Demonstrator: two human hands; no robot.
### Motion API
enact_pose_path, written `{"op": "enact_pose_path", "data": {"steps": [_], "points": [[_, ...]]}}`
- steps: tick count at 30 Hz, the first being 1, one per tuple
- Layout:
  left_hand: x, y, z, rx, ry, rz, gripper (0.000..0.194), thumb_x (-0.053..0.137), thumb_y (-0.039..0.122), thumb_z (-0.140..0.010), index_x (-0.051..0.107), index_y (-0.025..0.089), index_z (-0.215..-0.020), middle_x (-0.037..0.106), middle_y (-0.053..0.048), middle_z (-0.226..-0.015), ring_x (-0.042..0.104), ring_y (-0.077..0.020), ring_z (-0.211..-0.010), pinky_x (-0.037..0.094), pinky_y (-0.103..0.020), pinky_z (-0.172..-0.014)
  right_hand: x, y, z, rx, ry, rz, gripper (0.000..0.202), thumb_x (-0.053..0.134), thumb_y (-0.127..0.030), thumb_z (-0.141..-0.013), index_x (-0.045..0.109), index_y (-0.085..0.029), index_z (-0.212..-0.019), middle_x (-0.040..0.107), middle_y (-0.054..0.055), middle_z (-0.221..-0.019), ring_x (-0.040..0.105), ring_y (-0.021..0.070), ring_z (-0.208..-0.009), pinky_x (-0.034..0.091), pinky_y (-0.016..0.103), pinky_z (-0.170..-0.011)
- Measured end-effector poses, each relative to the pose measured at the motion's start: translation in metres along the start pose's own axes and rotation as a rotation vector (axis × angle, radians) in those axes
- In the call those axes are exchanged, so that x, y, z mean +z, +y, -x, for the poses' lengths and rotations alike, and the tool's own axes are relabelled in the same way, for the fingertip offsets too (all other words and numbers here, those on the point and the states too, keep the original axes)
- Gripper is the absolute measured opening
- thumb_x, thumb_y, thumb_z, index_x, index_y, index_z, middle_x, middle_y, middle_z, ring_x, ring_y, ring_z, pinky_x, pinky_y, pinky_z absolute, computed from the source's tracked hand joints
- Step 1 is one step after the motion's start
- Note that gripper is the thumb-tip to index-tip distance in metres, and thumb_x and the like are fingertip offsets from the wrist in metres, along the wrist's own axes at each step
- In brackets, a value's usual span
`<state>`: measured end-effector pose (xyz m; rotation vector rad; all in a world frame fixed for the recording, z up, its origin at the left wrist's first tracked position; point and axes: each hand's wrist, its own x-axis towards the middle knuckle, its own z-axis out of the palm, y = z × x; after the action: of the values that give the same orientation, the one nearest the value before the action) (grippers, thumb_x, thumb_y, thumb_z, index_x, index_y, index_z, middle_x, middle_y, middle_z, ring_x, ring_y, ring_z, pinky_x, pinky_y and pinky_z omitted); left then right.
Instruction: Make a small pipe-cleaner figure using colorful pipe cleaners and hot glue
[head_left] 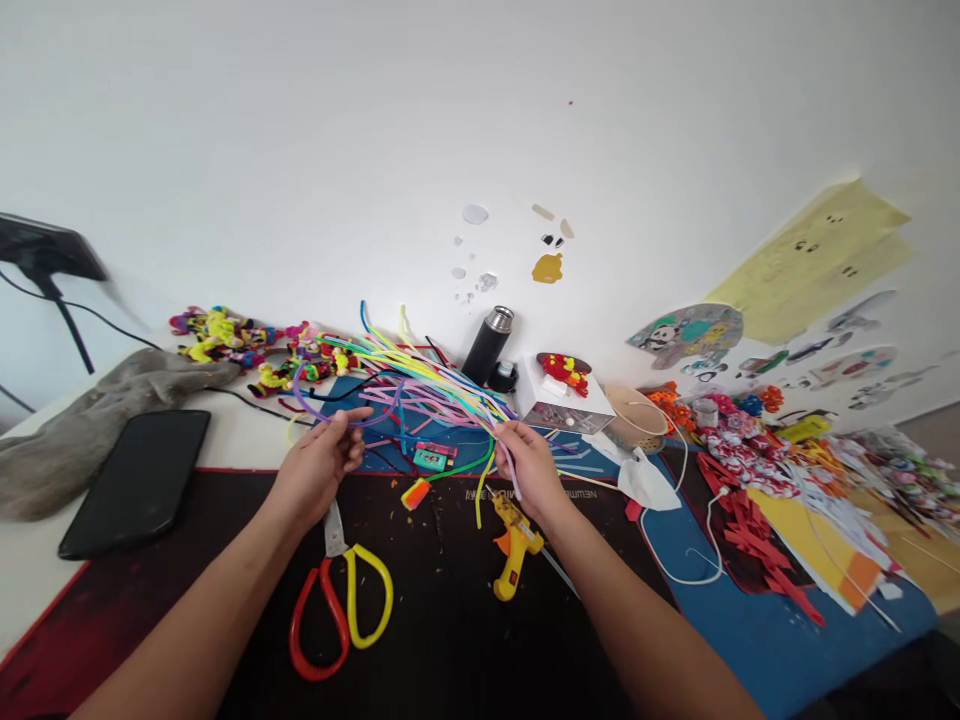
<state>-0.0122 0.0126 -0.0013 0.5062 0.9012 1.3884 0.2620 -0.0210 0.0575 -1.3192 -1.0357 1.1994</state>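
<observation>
My left hand (324, 462) has its fingers curled around the middle of a bent purple pipe cleaner (298, 385), whose ends arch up on both sides. My right hand (527, 468) pinches a lavender pipe cleaner (511, 470) at the near end of a loose heap of coloured pipe cleaners (420, 365). Below my left hand lie scissors (341, 590) with one red and one yellow handle. A yellow glue gun (517, 550) rests beside my right wrist. Between the hands are a small teal-and-red box (433, 458) and an orange-and-yellow piece (415, 493).
A black phone (139, 485) and grey cloth (90, 420) lie left. Pipe-cleaner figures (225, 335) stand along the wall. Behind the heap are a black thermos (487, 345) and a white box (562, 400). White cables (679, 580) and red strips (757, 545) spread over the right side.
</observation>
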Motion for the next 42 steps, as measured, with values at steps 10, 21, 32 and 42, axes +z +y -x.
{"op": "enact_pose_path", "data": {"steps": [10, 21, 32, 42], "points": [[-0.003, 0.003, -0.002, -0.033, 0.010, -0.034, 0.030, 0.087, 0.034, -0.080, 0.084, 0.011, -0.100, 0.074, -0.009, -0.080, 0.064, -0.0166, -0.066, 0.050, -0.024, -0.057, -0.005, 0.014, 0.004, -0.014, 0.057, -0.059, 0.032, 0.078, -0.046, -0.084, 0.056, -0.023, -0.080, 0.050, -0.008, -0.055, 0.033, 0.0087, -0.044, 0.022, 0.024, -0.044], [-0.005, -0.003, 0.000, -0.065, -0.085, -0.182, 0.048, 0.095, 0.050, -0.071, 0.085, 0.012, -0.098, 0.076, -0.011, -0.085, 0.066, -0.0188, -0.071, 0.051, -0.027, -0.062, 0.010, 0.029, 0.014, 0.007, -0.040, 0.011, 0.030, 0.076, -0.048, -0.084, 0.060, -0.023, -0.081, 0.052, -0.008, -0.050, 0.036, 0.0093, -0.042, 0.023, 0.024, -0.044], [-0.006, 0.000, -0.002, -0.067, -0.087, -0.083, 0.041, 0.087, 0.052, -0.084, 0.081, 0.012, -0.089, 0.068, -0.007, -0.073, 0.062, -0.0182, -0.066, 0.051, -0.027, -0.061, 0.015, 0.021, 0.009, -0.030, -0.063, 0.107, 0.034, 0.074, -0.055, -0.084, 0.061, -0.024, -0.082, 0.053, -0.007, -0.052, 0.037, 0.0110, -0.044, 0.026, 0.025, -0.045], [0.011, 0.016, 0.014, -0.134, -0.181, 0.069, 0.036, 0.081, 0.043, -0.090, 0.067, 0.018, -0.068, 0.047, 0.001, -0.055, 0.043, -0.0129, -0.051, 0.040, -0.024, -0.048, 0.014, 0.022, 0.009, -0.080, -0.105, 0.205, 0.034, 0.072, -0.055, -0.090, 0.061, -0.024, -0.084, 0.055, -0.006, -0.055, 0.041, 0.0123, -0.045, 0.029, 0.026, -0.047]]}}
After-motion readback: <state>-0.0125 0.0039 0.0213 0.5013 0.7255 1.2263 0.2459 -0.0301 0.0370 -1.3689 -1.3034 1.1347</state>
